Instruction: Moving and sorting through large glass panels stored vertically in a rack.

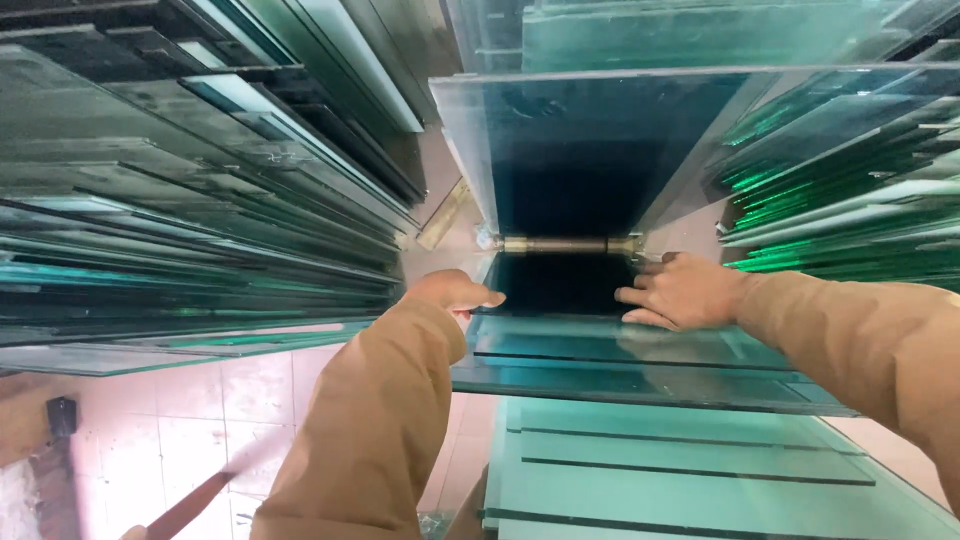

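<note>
Both my arms, in tan sleeves, reach forward to a stack of green-tinted glass sheets (640, 350) standing on edge in front of me. My left hand (455, 293) grips the left edge of the upper sheets, fingers curled over it. My right hand (680, 292) rests flat on the top edge at the right, fingers spread and pointing left. Just beyond my hands a brass-coloured metal bar (565, 244) spans the gap between the glass packs. A large upright glass pane (590, 140) rises behind it.
Dense racks of glass sheets stand on the left (180, 210) and right (850, 190). More sheets (690, 470) lie below my hands. A tiled pinkish floor (200, 430) shows at lower left, with a reddish stick (190, 508) near the bottom edge.
</note>
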